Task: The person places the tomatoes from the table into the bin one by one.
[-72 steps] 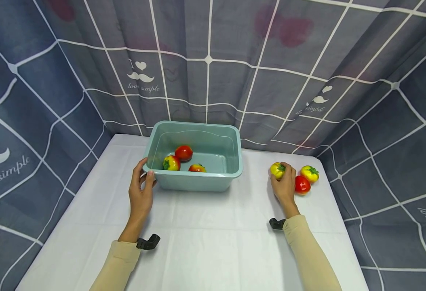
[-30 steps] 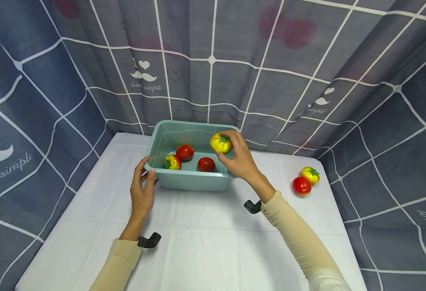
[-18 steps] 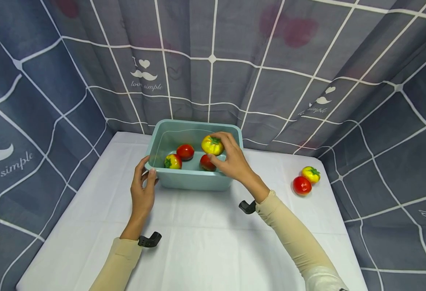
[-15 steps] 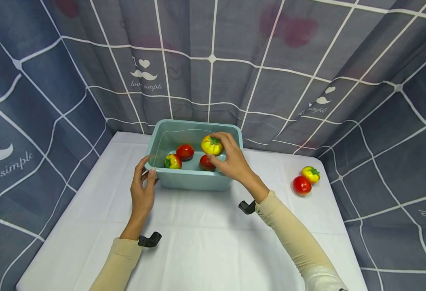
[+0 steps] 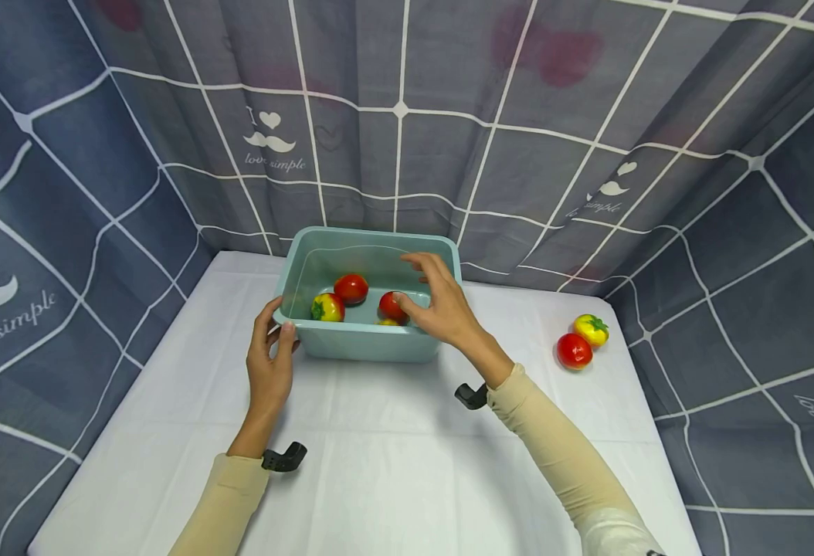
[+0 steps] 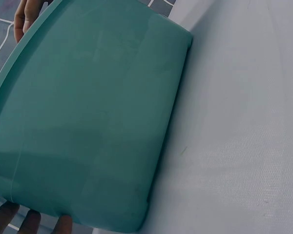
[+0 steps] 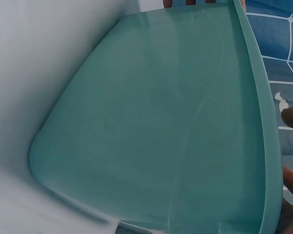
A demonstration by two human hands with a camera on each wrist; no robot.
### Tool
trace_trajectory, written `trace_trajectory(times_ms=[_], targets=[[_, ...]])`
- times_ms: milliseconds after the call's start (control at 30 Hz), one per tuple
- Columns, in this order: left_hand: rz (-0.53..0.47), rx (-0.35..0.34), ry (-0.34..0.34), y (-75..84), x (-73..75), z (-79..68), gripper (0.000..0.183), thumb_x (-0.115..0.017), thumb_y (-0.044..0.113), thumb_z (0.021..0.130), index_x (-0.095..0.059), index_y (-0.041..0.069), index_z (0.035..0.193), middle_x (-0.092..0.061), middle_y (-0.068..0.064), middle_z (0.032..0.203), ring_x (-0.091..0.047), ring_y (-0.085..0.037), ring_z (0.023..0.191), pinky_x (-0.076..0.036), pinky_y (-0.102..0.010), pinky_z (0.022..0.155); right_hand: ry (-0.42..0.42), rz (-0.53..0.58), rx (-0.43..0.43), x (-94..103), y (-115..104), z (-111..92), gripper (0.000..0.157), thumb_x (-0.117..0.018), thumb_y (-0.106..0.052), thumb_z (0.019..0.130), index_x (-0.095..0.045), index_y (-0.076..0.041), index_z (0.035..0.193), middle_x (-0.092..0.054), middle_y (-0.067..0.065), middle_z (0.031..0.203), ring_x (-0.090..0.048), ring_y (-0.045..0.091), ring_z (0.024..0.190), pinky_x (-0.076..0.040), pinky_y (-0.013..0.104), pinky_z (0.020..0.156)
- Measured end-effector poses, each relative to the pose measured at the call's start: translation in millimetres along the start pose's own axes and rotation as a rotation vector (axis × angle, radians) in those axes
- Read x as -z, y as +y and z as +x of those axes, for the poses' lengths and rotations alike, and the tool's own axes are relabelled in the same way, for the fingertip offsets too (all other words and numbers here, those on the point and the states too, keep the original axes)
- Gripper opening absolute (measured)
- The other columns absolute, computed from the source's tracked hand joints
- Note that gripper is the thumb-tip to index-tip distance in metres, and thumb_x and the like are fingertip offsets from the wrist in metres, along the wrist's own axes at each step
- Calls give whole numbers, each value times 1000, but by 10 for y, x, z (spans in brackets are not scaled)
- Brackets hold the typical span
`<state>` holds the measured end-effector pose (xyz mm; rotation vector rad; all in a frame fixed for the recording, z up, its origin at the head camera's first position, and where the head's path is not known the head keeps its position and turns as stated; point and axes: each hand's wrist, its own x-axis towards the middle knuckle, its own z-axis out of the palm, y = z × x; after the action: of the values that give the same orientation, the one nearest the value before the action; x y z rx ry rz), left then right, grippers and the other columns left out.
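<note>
A pale green plastic bin (image 5: 372, 340) stands on the white table. My left hand (image 5: 271, 374) grips its front left corner, thumb on the front and fingers round the side; several fingertips (image 6: 29, 222) show against the end wall in the left wrist view. Over the bin's right part is my right hand (image 5: 445, 305), fingers spread and holding nothing. Inside the bin lie a red tomato (image 5: 351, 288), a yellow-and-red tomato (image 5: 327, 306) and another red tomato (image 5: 390, 306) near my right thumb. A yellow patch shows below that one, mostly hidden by the front wall.
On the table's right side a yellow tomato (image 5: 591, 330) with a green top touches a red tomato (image 5: 574, 351). A grey checked curtain (image 5: 449, 162) hangs behind and on both sides of the white table (image 5: 379, 463).
My right hand carried a yellow tomato from the right of the table into the bin and has let go of it; its fingers have opened. The left hand stays on the bin.
</note>
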<state>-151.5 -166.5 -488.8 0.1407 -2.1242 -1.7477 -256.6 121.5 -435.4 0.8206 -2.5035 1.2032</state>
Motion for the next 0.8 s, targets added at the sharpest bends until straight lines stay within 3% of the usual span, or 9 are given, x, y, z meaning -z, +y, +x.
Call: trace_trajectory(times_ms=[200, 400, 500, 633, 800], targets=[[15, 9, 5, -166, -11, 48, 49, -52, 31, 115, -44, 31, 164, -48, -12, 161, -57, -29, 139, -53, -5, 95, 29, 4, -17, 61, 44, -25, 58, -76, -26, 99, -55, -18, 152, -57, 4, 150, -59, 23, 134, -58, 51, 109], [29, 3, 18, -354, -5, 105, 50, -53, 31, 115, -44, 36, 164, -49, -7, 160, -57, -25, 136, -53, -3, 93, 58, 0, -25, 130, 123, -66, 55, -75, -24, 100, -55, -16, 151, -58, 6, 148, -60, 25, 133, -59, 51, 109], [33, 4, 16, -332, -6, 98, 49, -53, 31, 115, -44, 37, 163, -50, -7, 160, -57, -24, 135, -53, -3, 93, 92, 0, -29, 188, 174, -105, 55, -76, -22, 99, -56, -16, 150, -60, 7, 147, -61, 25, 132, -59, 50, 108], [25, 5, 8, -188, -16, 58, 49, -52, 30, 116, -44, 32, 164, -48, -11, 161, -57, -29, 136, -51, 0, 92, 164, 10, -50, 306, 285, -203, 54, -77, -20, 98, -58, -13, 149, -61, 13, 144, -63, 31, 130, -58, 52, 110], [9, 9, 8, -132, -18, 43, 49, -52, 28, 116, -44, 28, 164, -48, -14, 161, -56, -34, 139, -49, 1, 91, 288, 6, -117, 514, 547, -431, 52, -76, -15, 98, -59, -9, 147, -61, 21, 141, -63, 39, 131, -57, 56, 110]])
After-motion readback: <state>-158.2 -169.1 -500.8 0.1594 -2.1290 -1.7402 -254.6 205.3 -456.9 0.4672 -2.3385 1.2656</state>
